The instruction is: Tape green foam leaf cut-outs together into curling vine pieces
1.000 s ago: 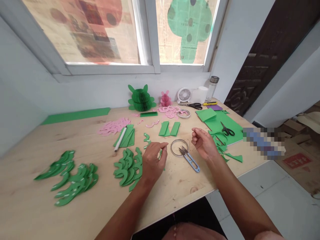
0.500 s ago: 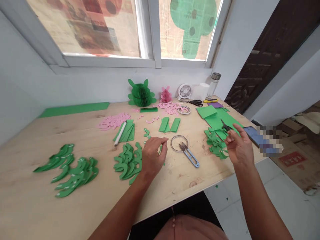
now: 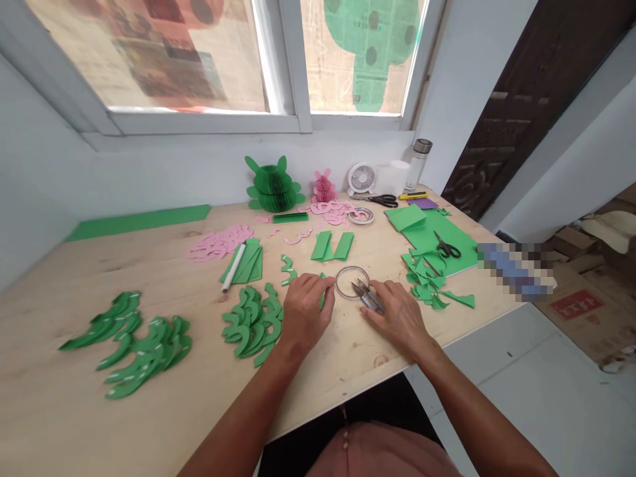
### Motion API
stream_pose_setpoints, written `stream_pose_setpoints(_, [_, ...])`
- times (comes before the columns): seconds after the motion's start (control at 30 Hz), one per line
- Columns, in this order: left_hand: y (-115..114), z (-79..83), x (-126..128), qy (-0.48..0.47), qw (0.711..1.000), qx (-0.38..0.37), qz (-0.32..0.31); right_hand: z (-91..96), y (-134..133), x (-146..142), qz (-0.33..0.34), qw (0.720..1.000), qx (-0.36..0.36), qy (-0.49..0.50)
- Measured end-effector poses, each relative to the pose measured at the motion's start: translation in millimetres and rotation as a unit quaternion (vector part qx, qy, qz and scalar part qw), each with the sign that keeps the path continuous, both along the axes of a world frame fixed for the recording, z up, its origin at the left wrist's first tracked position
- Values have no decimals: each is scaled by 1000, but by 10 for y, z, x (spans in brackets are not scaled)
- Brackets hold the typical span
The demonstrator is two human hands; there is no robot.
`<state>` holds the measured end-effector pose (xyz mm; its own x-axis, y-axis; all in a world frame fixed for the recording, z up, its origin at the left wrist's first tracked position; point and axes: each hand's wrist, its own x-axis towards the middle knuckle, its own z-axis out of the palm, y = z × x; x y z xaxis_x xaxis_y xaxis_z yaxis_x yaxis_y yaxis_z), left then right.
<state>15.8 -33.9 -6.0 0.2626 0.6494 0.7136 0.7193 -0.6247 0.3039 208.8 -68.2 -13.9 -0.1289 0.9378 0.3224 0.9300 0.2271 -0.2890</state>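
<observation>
My left hand [image 3: 307, 313] is closed, thumb and forefinger pinched by a small green paper piece [image 3: 322, 299] that is mostly hidden. My right hand [image 3: 399, 317] lies over the thread snips [image 3: 368, 297], its thumb and fingers on either side of the handles. The snips' blades point up and left, over a thin roll of tape [image 3: 344, 295] lying flat. Left of my left hand is a pile of curved green paper pieces [image 3: 250, 322]. Just beyond it lies a wavy green strip [image 3: 287, 269] with white marks.
More green curved pieces [image 3: 149, 358] lie at left. A marker [image 3: 233, 268] rests on green paper. Pink cutouts [image 3: 221, 242], a green paper ornament [image 3: 274, 188], a small fan [image 3: 362, 179] and a bottle [image 3: 418, 165] stand farther back. Black scissors [image 3: 447, 248] and green scraps [image 3: 424, 281] lie right.
My right hand has come left and down from beside the green scraps onto the thread snips. A green scrap now lies at the right of the scrap pile. My left hand stays nearly in place.
</observation>
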Motion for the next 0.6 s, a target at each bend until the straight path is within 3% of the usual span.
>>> stream_pose_setpoints(0.2, [-56,13,67,35,999,11,-29,-129,57,-17,-22,999,33,-6])
stream_pose_setpoints(0.43, [-142,-32,214,69,996,4,-56,-212,156,153,-32,986,41,156])
stream_pose_setpoints(0.6, [-269,-29,378,112,989,-59,-73,-204,161,200,-52,967,68,242])
